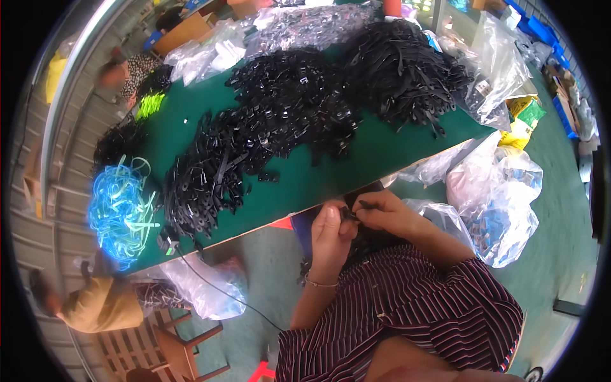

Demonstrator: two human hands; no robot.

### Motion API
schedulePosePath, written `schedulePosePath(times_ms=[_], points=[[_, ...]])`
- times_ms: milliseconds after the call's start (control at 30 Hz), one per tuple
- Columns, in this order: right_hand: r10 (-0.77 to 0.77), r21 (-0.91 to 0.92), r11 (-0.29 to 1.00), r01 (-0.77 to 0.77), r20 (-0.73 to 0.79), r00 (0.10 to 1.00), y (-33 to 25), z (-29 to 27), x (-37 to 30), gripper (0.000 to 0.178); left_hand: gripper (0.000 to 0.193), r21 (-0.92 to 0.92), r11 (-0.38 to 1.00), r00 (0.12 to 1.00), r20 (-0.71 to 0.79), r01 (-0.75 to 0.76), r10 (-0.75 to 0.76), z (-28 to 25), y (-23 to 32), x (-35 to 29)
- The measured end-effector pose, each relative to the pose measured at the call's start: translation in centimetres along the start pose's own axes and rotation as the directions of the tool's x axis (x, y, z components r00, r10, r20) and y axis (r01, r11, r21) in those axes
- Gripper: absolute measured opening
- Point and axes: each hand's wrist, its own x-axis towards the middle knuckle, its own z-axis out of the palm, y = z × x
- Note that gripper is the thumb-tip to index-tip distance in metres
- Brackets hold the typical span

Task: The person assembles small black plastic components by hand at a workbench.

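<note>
Just off the near edge of the table, my left hand (pixel 331 230) is closed round a small black strap-like piece (pixel 349 214), thumb on top. My right hand (pixel 384 211) pinches the same dark piece from the other side, fingertips close to the left thumb. Fingers cover much of the piece, so its full shape is hidden. Beyond both hands, a long heap of small black buckle-like parts (pixel 286 105) spreads over the green table (pixel 388 151). Black straps are piled at its left end (pixel 207 175), and another pile of black straps (pixel 407 70) lies at the far right.
Tangled blue and pale green strips (pixel 121 210) lie at the table's left end, near a small corded device (pixel 168 242). Clear plastic bags (pixel 503 197) stand on the right. Two people sit along the left side, one in a yellow top (pixel 108 302) beside a wooden chair (pixel 175 350).
</note>
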Motion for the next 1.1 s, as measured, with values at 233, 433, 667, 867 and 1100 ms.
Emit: schedulePosePath(times_ms=[233,433,667,867,1100], points=[[-0.027,-0.095,0.995,0.026,-0.014,1.000,0.3,0.3,0.2,0.015,0.029,-0.067,0.998,0.998,0.065,0.017,-0.013,-1.3,0.0,-0.3],[-0.033,-0.051,0.998,0.032,-0.019,0.999,0.6,0.5,0.6,0.017,0.030,-0.088,0.996,0.998,0.056,0.022,-0.017,-1.8,0.0,-0.5],[-0.062,-0.082,0.995,0.061,-0.012,0.998,1.5,0.3,0.9,0.016,0.032,-0.095,0.995,0.998,0.051,0.029,-0.025,-2.0,0.0,-0.7],[-0.058,-0.065,0.996,0.056,-0.019,0.998,0.7,0.7,0.7,0.016,0.033,-0.070,0.997,0.999,-0.010,0.041,-0.042,-1.6,-0.1,-0.7],[-0.039,-0.076,0.996,0.038,-0.019,0.999,1.0,0.5,0.7,0.015,0.032,-0.098,0.994,0.999,0.010,0.036,-0.036,-2.0,0.0,-1.1]])
